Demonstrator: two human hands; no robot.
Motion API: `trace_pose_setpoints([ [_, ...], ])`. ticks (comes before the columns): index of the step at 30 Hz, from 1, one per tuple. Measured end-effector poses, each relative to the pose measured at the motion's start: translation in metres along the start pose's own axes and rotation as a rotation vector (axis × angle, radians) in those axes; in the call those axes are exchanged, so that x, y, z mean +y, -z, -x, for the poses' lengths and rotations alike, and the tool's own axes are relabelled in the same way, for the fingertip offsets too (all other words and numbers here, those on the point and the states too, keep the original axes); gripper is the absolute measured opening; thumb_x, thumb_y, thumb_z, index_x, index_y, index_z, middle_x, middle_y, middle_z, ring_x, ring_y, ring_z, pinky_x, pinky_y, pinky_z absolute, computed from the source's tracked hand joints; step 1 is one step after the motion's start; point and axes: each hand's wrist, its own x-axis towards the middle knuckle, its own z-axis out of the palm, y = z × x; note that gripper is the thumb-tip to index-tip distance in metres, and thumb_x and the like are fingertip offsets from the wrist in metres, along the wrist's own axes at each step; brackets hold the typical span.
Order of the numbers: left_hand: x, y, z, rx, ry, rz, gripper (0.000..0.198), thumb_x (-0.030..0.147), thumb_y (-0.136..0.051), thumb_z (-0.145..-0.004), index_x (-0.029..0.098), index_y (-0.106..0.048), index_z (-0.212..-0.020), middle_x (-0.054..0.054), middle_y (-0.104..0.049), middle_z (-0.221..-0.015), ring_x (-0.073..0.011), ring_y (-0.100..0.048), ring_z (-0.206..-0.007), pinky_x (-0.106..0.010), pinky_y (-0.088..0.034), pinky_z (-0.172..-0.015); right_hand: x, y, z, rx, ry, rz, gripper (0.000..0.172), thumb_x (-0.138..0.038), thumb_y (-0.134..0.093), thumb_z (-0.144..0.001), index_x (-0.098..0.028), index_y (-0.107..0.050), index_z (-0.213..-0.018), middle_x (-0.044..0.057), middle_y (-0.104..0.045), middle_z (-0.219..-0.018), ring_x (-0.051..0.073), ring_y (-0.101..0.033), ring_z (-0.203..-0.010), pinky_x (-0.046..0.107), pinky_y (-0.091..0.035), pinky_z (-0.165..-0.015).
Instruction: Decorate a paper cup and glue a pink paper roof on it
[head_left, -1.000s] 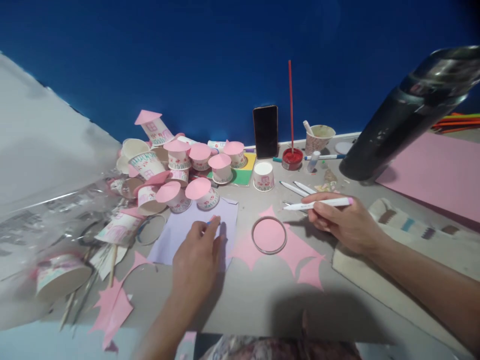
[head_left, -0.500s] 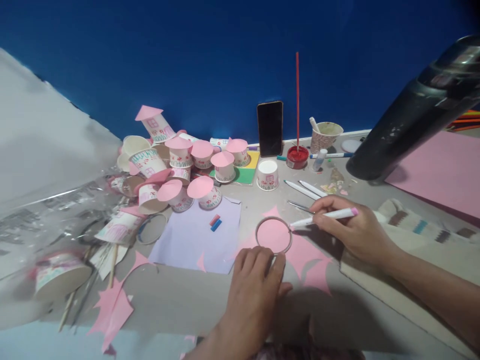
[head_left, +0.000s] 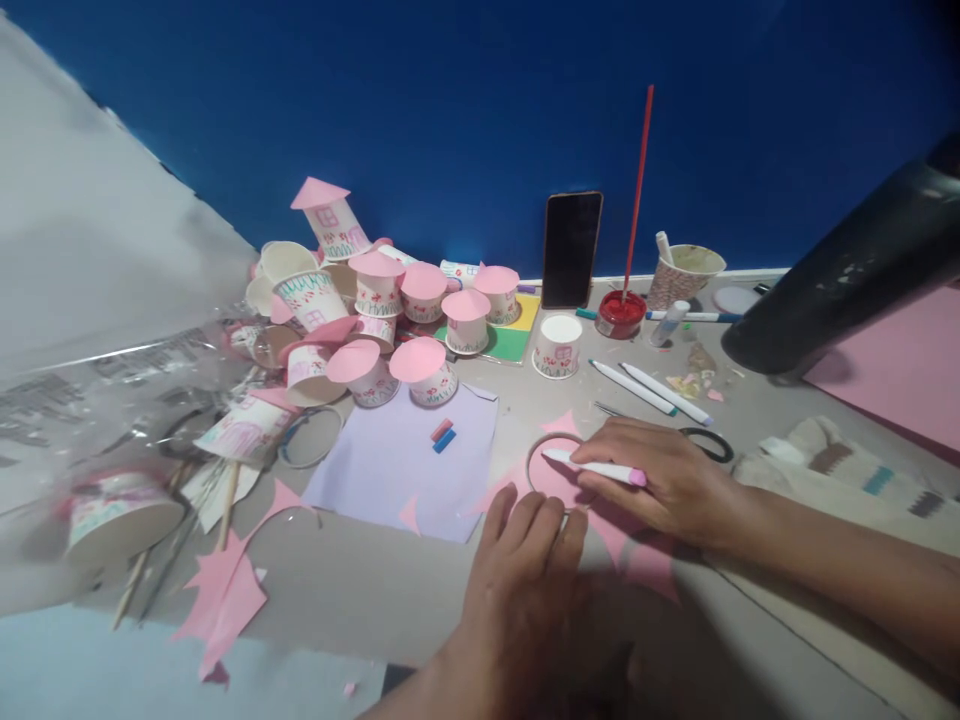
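My right hand [head_left: 667, 485] grips a white marker with a pink cap [head_left: 596, 466], its tip lying over a round ring [head_left: 541, 455] that sits on a piece of pink paper [head_left: 637, 555]. My left hand [head_left: 529, 580] rests flat with fingers stretched out, its fingertips touching the near edge of the ring and the pink paper. Most of the ring is hidden by both hands.
A lilac sheet [head_left: 390, 470] with a small red and blue piece [head_left: 442, 436] lies left of the ring. Behind it stands a heap of decorated paper cups with pink lids [head_left: 375, 310]. A phone [head_left: 571, 250], red paint pot [head_left: 620, 312], markers [head_left: 649, 385], scissors [head_left: 705, 442] and dark bottle [head_left: 847, 290] crowd the back.
My left hand left the lilac sheet and moved right to the ring's near edge. My right hand brought the marker down and left onto the ring.
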Motion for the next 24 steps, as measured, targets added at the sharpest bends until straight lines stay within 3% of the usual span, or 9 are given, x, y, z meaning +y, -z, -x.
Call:
trace_pose_setpoints([
  [7,-0.001,-0.004,0.001,0.056,-0.007,0.052,0.039,0.041,-0.062,-0.099,0.018,-0.062,-0.129,-0.009,-0.072,-0.116,-0.0277,-0.063,-0.106,-0.051,-0.047,-0.109,0.004,-0.007,-0.008,-0.021,0.103,-0.017,0.008,-0.024,-0.060,-0.102,-0.023,-0.066,-0.108,0.006,-0.079,-0.101,0.019,-0.070,-0.088,0.032,-0.054,-0.081],
  [13,-0.001,-0.003,-0.001,0.076,-0.009,0.111,0.037,0.031,-0.064,-0.096,0.017,-0.060,-0.129,-0.009,-0.071,-0.112,-0.0287,-0.061,-0.104,-0.049,-0.050,-0.103,0.009,-0.002,-0.011,-0.036,0.164,0.103,0.006,-0.021,-0.060,-0.101,-0.021,-0.064,-0.106,0.004,-0.077,-0.094,0.019,-0.067,-0.082,0.033,-0.052,-0.076],
  [18,0.002,-0.001,0.000,0.080,0.002,0.131,0.040,0.029,-0.066,-0.094,0.015,-0.059,-0.131,-0.010,-0.069,-0.115,-0.0301,-0.060,-0.106,-0.049,-0.050,-0.100,0.003,0.012,-0.008,-0.058,0.067,0.290,0.012,-0.023,-0.058,-0.101,-0.019,-0.067,-0.094,0.004,-0.072,-0.078,0.020,-0.064,-0.070,0.034,-0.046,-0.067],
  [24,0.002,0.004,-0.001,0.060,-0.037,0.110,0.041,0.029,-0.066,-0.095,0.012,-0.058,-0.131,-0.014,-0.068,-0.119,-0.0316,-0.059,-0.107,-0.052,-0.050,-0.101,-0.014,0.022,-0.009,-0.146,-0.118,0.367,0.022,-0.026,-0.052,-0.099,-0.021,-0.066,-0.082,0.004,-0.069,-0.068,0.021,-0.064,-0.063,0.036,-0.042,-0.065],
])
